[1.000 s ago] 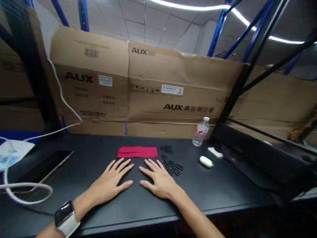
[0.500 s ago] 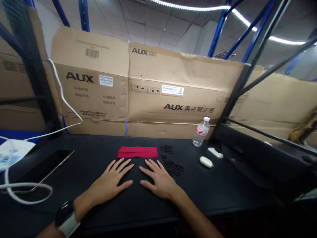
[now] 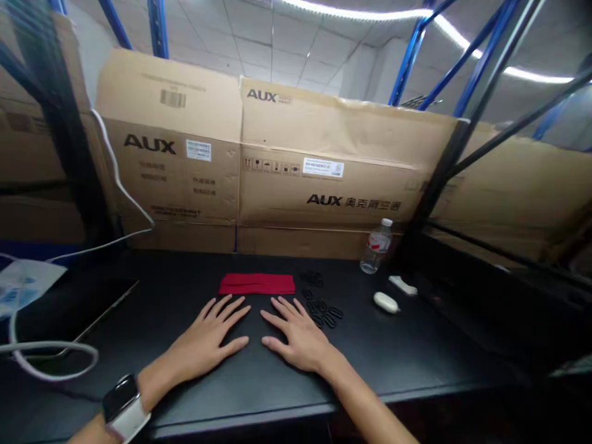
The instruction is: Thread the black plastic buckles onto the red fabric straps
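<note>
My left hand (image 3: 208, 339) lies flat on the black table (image 3: 259, 388) with its fingers spread, holding nothing. A watch (image 3: 124, 404) with a white band is on that wrist. Opposite it, my right hand (image 3: 296, 336) also rests palm down, fingers apart. Just beyond the fingertips of both hands is a folded red cloth strip (image 3: 257, 283). Several black oval rings or links (image 3: 321, 306) lie by my right fingers, and behind them sit small dark pieces (image 3: 311, 279) whose kind I cannot make out.
To the right stand a clear water bottle (image 3: 377, 246), a white oval case (image 3: 386, 302) and a small white piece (image 3: 402, 285). At left are a dark flat device (image 3: 102, 308), a white cable (image 3: 55, 373) and a printed packet (image 3: 28, 283). Cardboard (image 3: 277, 197) walls the back edge.
Both hands stay where they were. The picture's brightness has shifted, with the table front looking lighter; no object has visibly moved.
</note>
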A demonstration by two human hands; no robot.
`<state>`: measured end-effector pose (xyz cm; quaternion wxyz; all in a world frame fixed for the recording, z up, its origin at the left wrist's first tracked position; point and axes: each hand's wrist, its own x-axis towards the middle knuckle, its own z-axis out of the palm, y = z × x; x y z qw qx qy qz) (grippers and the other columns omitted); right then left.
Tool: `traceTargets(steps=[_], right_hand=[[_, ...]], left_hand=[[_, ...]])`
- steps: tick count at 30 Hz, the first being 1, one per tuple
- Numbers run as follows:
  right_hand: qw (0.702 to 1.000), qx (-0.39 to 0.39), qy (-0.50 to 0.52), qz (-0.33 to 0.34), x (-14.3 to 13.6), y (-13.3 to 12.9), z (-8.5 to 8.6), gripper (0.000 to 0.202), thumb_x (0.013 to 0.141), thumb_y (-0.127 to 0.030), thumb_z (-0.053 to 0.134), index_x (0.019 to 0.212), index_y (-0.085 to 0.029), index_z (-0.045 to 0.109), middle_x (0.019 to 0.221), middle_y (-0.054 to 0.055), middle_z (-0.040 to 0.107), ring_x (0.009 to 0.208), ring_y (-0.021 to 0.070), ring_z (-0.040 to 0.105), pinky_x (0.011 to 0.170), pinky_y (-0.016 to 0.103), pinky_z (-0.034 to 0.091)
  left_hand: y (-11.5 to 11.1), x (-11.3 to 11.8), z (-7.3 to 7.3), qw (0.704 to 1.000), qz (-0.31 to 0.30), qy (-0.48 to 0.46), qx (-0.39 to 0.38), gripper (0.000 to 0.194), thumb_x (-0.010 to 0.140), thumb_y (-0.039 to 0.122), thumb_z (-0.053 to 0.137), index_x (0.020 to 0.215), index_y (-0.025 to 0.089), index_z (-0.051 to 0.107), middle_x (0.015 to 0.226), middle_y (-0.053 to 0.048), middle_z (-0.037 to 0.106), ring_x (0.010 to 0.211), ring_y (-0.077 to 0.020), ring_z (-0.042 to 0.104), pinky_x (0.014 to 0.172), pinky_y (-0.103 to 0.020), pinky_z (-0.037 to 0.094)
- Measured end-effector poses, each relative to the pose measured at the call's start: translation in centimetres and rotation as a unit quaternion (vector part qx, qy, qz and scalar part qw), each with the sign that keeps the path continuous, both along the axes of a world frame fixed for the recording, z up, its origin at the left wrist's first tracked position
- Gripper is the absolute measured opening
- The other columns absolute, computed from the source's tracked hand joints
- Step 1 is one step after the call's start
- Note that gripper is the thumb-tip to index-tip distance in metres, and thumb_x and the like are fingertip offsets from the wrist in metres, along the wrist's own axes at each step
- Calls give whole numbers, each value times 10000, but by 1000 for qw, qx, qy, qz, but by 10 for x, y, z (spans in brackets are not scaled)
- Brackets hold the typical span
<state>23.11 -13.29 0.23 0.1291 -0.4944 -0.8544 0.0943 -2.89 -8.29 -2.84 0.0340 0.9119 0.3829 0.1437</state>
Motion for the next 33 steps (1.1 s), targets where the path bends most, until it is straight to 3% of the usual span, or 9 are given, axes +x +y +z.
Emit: traceTargets(steps=[20, 25, 30, 33], right_hand=[[1000, 12, 8, 1, 1, 1, -3, 599, 906, -606, 349, 1430, -317, 340, 1522, 38, 278, 1414, 234, 212, 1156, 473, 112], [998, 54, 19, -7, 0, 1, -5, 539, 915, -538, 406, 1392, -288, 410, 1471, 44, 386, 1371, 221, 309, 1141, 429, 178], [982, 147, 15, -115, 16, 18, 1, 332, 943, -328, 416, 1230, -237, 556, 1249, 72, 591, 1148, 203, 522, 974, 361, 363], [964, 169, -39, -204, 33, 37, 9, 278, 923, -294, 444, 1138, -210, 600, 1134, 97, 630, 1049, 229, 558, 882, 364, 389]], left_hand=[[-1, 1, 2, 1000, 3, 2, -6, 598, 901, 586, 389, 1449, 394, 248, 1524, 21, 297, 1397, -284, 247, 1140, -516, 155], [-2, 1, 2, 1000, 6, 0, 3, 587, 896, 592, 389, 1439, 399, 275, 1513, 30, 321, 1391, -273, 265, 1142, -494, 162], [-4, 1, 5, 1000, 8, 6, -7, 592, 900, 596, 374, 1445, 401, 254, 1525, 31, 292, 1396, -281, 253, 1140, -507, 158], [-5, 1, 7, 1000, 9, 6, -17, 594, 902, 597, 367, 1449, 402, 243, 1531, 29, 278, 1402, -285, 236, 1140, -517, 145]])
